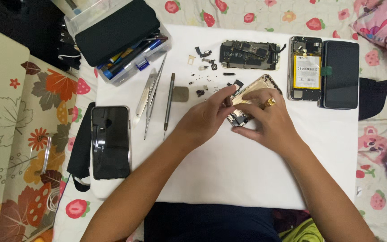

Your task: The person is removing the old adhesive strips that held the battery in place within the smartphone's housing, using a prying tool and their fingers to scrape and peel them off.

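Forearms reaching up over white sheet (pixel 229 170) | left hand (pixel 204 118) fingers pinched on small part at gold phone frame (pixel 251 92) | right hand (pixel 269 118) fingers pressed flat on frame, mid-sheet | tweezers (pixel 151 92), black phone (pixel 110 142) left | opened phone (pixel 305 68) beyond

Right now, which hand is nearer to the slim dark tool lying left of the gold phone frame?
Left. The left hand is just right of the slim dark tool, apart from it. The right hand lies farther right, resting on the gold phone frame.
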